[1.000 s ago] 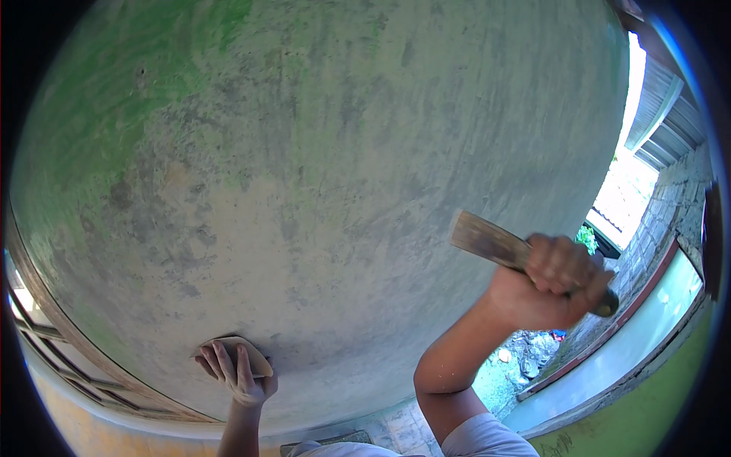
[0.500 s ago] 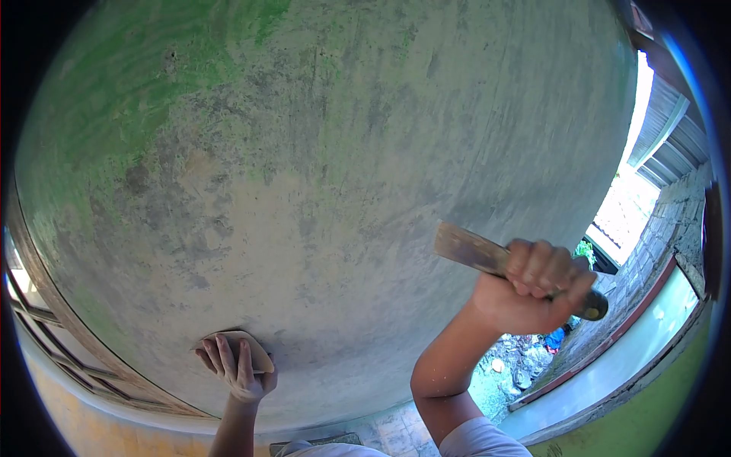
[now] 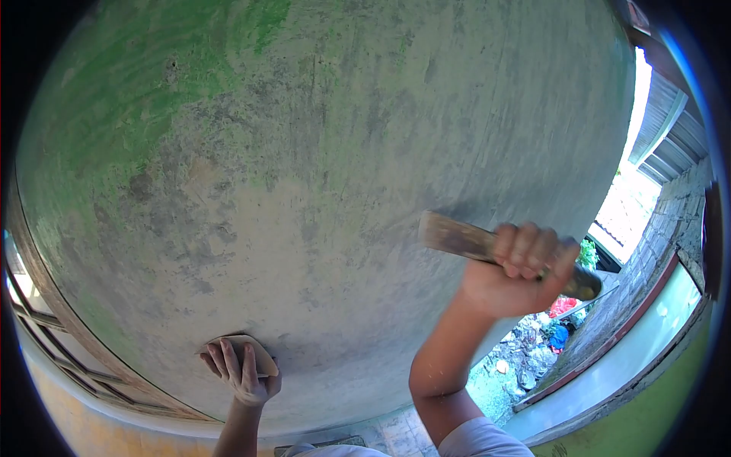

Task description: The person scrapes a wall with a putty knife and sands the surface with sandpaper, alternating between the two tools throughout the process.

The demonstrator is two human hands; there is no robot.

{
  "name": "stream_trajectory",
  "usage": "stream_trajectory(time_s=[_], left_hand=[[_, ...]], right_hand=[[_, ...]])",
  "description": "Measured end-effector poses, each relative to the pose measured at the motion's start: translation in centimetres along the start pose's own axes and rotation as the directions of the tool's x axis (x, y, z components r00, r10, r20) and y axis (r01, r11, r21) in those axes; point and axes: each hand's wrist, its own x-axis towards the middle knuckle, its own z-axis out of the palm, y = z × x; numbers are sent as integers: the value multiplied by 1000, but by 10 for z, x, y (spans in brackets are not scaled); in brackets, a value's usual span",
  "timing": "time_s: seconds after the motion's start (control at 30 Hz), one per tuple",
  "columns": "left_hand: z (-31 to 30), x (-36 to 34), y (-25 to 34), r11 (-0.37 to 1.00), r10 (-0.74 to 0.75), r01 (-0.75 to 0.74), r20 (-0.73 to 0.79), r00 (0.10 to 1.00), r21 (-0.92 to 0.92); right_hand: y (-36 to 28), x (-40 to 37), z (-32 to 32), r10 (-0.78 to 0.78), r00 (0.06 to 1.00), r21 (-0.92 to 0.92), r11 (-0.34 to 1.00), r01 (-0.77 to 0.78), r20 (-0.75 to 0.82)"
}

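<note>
Grey plaster wall [image 3: 343,152] fills my view, and I see the right hand [image 3: 518,270], fisted round the scraper [image 3: 457,238], has slid its blade leftward along it, while the left hand [image 3: 242,372] stays low, fingers spread flat on the sandpaper [image 3: 259,352].

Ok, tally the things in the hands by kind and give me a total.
Scrapers: 1, the wooden-handled scraper, gripped in the right hand.
Pads: 1, the flat tan pad, pressed to the grey wall under the flat fingers of the left hand.
Total: 2
</note>
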Motion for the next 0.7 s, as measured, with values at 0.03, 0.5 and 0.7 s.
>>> stream_trajectory(time_s=[0.03, 0.5, 0.7], left_hand=[[-1, 1, 0, 1000, 7, -7, -4, 1000, -4], [0, 0, -1, 999, 10, -11, -10, 1000, -36], [-1, -4, -5, 996, 11, -11, -1, 1000, -87]], right_hand=[[-4, 1, -2, 0, 1000, -5, 1000, 0, -5], [-32, 17, -6, -119, 992, 35, 992, 117, 50], [-18, 19, -3, -17, 1000, -7, 1000, 17, 8]])
